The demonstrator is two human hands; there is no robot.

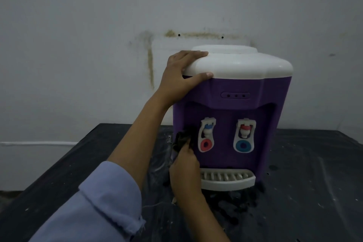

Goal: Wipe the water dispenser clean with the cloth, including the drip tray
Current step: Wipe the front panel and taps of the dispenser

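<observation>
A purple water dispenser [233,108] with a white top [239,65] stands on a dark table. Two white taps show on its recessed front, the left tap [207,135] with a red lever ring and the right tap [244,136] with a blue one. The white slotted drip tray [227,180] juts out at the bottom. My left hand [182,76] grips the top's left front corner, fingers over the lid and thumb along its lower edge. My right hand [185,171] presses a dark cloth [183,139] against the purple front, just left of the left tap.
The dark table [314,192] is streaked with pale marks and has dark wet spots in front of the tray. A stained white wall [98,45] rises right behind the dispenser. The table's left edge runs diagonally at lower left.
</observation>
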